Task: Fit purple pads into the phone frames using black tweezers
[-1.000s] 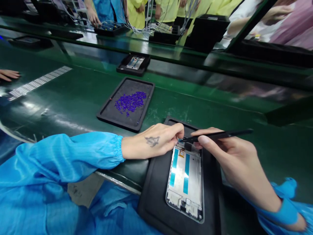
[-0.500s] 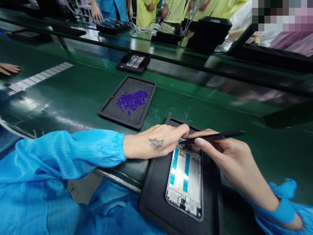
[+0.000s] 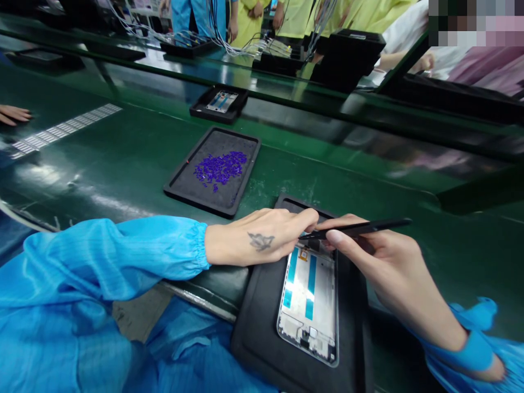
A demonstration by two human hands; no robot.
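Note:
A silver phone frame with two blue strips lies in a black tray in front of me. Bent over the frame's upper end is my left hand, its fingers closed; what they grip, if anything, is hidden. My right hand pinches black tweezers like a pen. Their tip points left, close beside my left fingertips over the top of the frame. Part of that upper end is covered by both hands.
A second black tray beyond my left hand holds many small purple pieces. Farther back, a smaller tray carries another phone frame. A co-worker's hand rests at far left, near a slotted white strip. People stand beyond the rail.
The far tray with the other phone frame has shifted slightly left. Across the line, the person in blue has moved a hand away from the cables. My hands and the tweezers hold nearly still.

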